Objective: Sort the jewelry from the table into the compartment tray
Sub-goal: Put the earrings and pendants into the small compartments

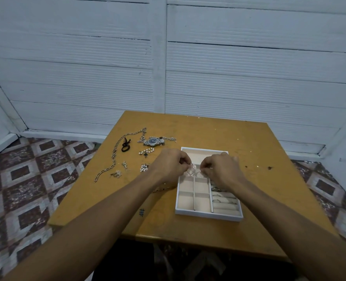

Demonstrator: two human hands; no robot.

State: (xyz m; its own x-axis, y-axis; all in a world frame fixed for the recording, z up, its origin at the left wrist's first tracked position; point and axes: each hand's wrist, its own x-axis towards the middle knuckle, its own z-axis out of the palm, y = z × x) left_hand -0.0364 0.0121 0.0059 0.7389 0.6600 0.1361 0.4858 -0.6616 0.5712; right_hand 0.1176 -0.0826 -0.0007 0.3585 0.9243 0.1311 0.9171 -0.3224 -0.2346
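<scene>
A white compartment tray (206, 214) with a cream lining sits on the wooden table. Over its middle, my left hand (171, 165) and my right hand (220, 169) each pinch one end of a small beaded bracelet (192, 171), which hangs between them just above the compartments. Rings (224, 199) sit in the padded rolls on the tray's right side. Loose jewelry lies to the left: a long silver chain (115, 153), a silver watch (153, 141) with a blue dial, a pearl bracelet with a dark charm (146, 152), a pearl cluster (144, 167) and small earrings (116, 174).
A black hair tie (125, 146) lies by the chain. Another chain (164, 188) peeks out under my left forearm. The table (249, 151) stands against a white panelled wall, with patterned floor tiles on both sides.
</scene>
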